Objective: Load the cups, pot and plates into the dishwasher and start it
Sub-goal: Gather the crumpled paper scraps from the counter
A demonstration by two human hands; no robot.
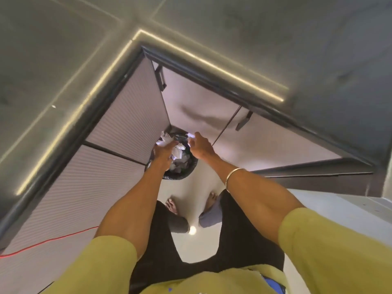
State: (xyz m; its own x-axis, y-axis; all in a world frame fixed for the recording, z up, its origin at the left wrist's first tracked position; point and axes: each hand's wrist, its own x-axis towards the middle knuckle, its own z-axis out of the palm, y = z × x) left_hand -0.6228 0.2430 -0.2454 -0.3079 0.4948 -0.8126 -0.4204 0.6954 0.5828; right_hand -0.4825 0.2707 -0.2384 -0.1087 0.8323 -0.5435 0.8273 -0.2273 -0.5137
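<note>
Presently the person stands barefoot, bent forward, both arms stretched down over a round waste bin lined with a black plastic bag (186, 166). The bin sits on the pale floor in the corner where two runs of cabinets meet, directly beneath both hands, and holds a heap of crumpled white paper (179, 152).

The left hand (164, 150) is low over the near side of the bin, fingers bent down into the paper; whether it grips any cannot be told through the blur. The right hand (199, 145) is just beside it, slightly farther out over the bin's rim, with a small scrap of white paper (190, 135) at its fingertips, apparently pinched. A thin gold-coloured metal bangle (234, 177) sits on the right forearm, back from the hand.

Left of the left hand runs a pale ribbed cabinet front (127, 115); beyond the right hand are smooth pale cabinet doors (265, 141) with dark bar handles. A thin red cable (48, 240) crosses the ribbed panel, well behind the left hand.

No cup, pot, plate or dishwasher can be made out in this view.
</note>
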